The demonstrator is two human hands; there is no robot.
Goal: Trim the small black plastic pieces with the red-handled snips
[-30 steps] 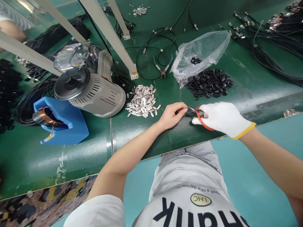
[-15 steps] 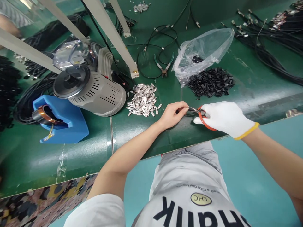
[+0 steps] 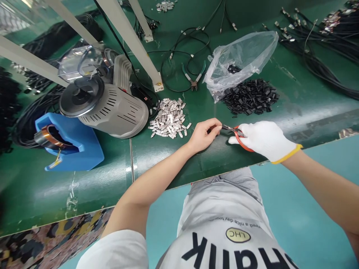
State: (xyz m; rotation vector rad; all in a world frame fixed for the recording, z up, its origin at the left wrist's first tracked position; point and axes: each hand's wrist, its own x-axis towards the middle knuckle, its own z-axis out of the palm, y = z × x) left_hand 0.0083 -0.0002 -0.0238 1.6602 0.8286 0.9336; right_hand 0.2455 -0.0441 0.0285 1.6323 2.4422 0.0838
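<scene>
In a white glove with a yellow cuff, my right hand point(image 3: 260, 138) is closed round red-handled pliers point(image 3: 240, 140). Their dark jaws point left and reach the fingertips of my bare left hand point(image 3: 206, 133). Thumb and forefinger of that hand pinch together at the jaw tips; whatever lies between them is too small to make out. Left of my left hand lies a heap of small silvery metal connectors point(image 3: 169, 118). Beyond my right hand is a pile of small black plastic pieces point(image 3: 251, 98), partly under a clear plastic bag point(image 3: 244, 56).
Green-handled cutters point(image 3: 193, 82) lie behind the connectors. A grey machine with a black knob point(image 3: 112, 108) and a blue tape dispenser point(image 3: 81, 149) stand at left. Black cables point(image 3: 322, 56) spread at the back right. A white metal post point(image 3: 137, 41) rises from the green table point(image 3: 168, 164).
My right hand and the pliers have shifted very slightly left, and the pliers are turned a little. My left hand stays almost in place, still pinching.
</scene>
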